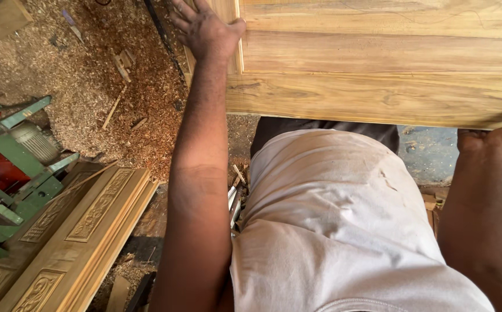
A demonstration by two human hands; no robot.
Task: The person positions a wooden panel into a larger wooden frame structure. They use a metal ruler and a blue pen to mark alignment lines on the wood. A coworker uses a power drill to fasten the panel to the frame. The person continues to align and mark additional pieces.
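While the person is leaning over in a white shirt (331, 231), both hands are holding a large wooden door panel (378, 63) that is filling the upper right of the view. The left hand (204, 29) is lying spread open, palm flat against the panel's left edge, fingers splayed and thumb hooking over the face. The right hand (496, 136) is curling under the panel's lower edge at the far right, thumb pressing up on the front; its fingers are hidden beneath the wood. Carved door panels (72, 237) are lying stacked at lower left, beside a green and red machine (8, 167). Sawdust and wood scraps (106, 75) are covering the floor behind the left arm. No packages, labels or signs are showing clearly.
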